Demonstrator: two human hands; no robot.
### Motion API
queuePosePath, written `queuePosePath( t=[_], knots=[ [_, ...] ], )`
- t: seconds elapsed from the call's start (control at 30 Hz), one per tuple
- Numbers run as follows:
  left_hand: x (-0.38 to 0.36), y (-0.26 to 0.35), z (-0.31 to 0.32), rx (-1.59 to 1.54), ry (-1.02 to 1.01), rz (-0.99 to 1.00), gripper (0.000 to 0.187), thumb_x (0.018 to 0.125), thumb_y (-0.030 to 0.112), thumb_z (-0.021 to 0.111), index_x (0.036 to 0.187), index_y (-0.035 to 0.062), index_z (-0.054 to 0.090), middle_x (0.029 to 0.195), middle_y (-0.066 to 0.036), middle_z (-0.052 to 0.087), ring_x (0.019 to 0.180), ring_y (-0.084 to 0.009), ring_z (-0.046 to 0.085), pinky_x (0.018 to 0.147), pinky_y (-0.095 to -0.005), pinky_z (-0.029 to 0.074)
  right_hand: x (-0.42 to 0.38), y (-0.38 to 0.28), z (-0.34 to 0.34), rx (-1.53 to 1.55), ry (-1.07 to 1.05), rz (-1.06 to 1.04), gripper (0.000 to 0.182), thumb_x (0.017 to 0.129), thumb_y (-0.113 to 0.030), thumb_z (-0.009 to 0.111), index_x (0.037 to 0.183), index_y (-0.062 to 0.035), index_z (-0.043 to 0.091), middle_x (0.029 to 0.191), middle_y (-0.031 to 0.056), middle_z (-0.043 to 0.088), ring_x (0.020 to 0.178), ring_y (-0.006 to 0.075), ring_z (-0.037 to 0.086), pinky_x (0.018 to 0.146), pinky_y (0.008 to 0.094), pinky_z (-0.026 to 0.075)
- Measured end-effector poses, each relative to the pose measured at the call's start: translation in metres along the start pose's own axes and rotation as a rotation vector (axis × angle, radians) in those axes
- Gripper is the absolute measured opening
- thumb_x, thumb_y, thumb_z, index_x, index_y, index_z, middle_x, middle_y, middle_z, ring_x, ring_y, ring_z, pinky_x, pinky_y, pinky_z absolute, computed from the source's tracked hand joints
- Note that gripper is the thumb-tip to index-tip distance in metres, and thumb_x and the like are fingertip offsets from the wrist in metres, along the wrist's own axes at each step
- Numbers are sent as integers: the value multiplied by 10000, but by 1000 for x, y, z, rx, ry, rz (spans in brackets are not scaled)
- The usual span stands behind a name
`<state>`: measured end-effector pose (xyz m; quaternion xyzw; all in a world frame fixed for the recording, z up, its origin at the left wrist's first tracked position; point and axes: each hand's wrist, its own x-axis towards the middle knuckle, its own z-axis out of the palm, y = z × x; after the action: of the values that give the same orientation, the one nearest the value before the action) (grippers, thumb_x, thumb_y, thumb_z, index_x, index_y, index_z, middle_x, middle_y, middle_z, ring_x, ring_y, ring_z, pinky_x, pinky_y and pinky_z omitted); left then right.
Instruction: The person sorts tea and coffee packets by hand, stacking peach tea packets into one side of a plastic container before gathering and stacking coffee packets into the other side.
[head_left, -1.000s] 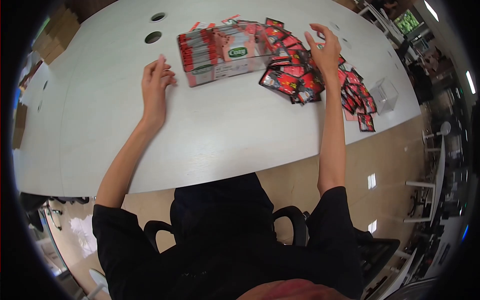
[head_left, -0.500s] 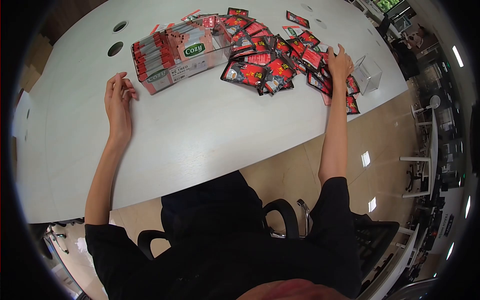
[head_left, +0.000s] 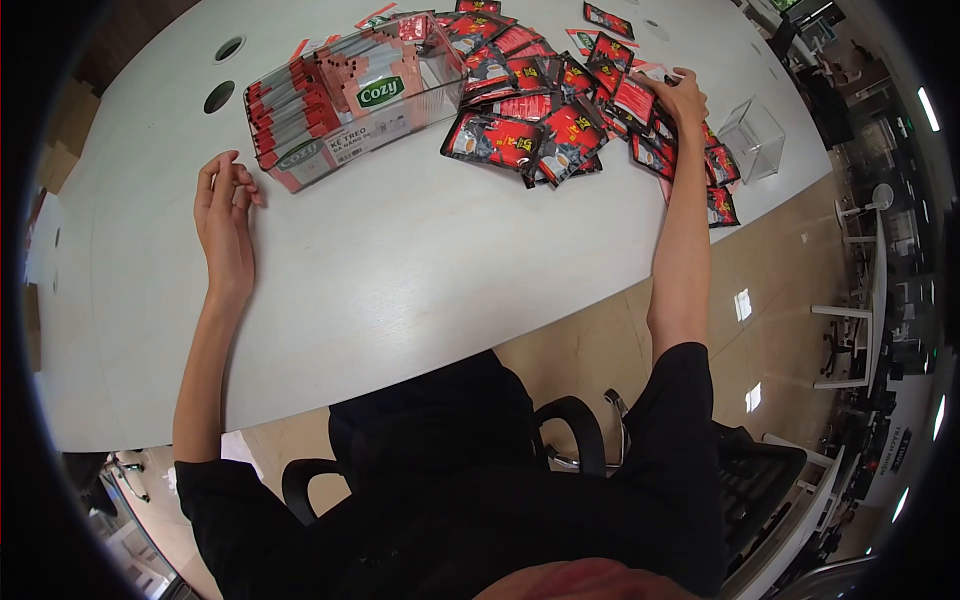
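My left hand (head_left: 225,225) rests on its side on the table, fingers loosely curled and apart, holding nothing. Just beyond it stands a clear plastic box (head_left: 415,112) labelled "Cozy". Slim red-and-grey packets (head_left: 290,105) fill its left part in rows. To the right of the box spreads a loose pile of red-and-black sachets (head_left: 493,138). At the pile's right side, my right hand (head_left: 682,100) has its fingertips closed at the top edge of a red sachet (head_left: 633,103). My palm hides part of the sachets beneath it.
A small clear plastic container (head_left: 752,140) stands at the right edge of the white table (head_left: 400,260). Two round cable holes, including one grommet (head_left: 220,97), lie at the left. A black chair (head_left: 575,430) is below the table edge.
My right hand's raised fingers have come down and leftward onto a red sachet. My left hand stays resting on the table. The whole view has shifted slightly.
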<state>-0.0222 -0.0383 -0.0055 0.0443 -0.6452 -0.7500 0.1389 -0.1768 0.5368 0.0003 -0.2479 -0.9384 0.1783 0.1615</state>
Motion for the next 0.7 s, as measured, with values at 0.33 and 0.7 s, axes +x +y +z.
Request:
queuePosePath(
  t=[0.33,0.7],
  knots=[
    [1,-1,1,4,34,12,218,1044,228,505,1152,43,540,895,-11,530,793,-96,491,737,-268,430,-19,-8,-25,-208,164,-264,741,622,-581,856,1178,-113,709,1006,115,727,1144,296,569,1067,472,185],
    [-1,0,5,35,83,30,249,1014,277,571,1120,54,544,888,4,491,780,-85,466,736,-260,422,-25,-28,-22,442,760,-530,368,711,-314,876,948,-56,762,852,89,734,761,206,667,818,356,480]
  ],
)
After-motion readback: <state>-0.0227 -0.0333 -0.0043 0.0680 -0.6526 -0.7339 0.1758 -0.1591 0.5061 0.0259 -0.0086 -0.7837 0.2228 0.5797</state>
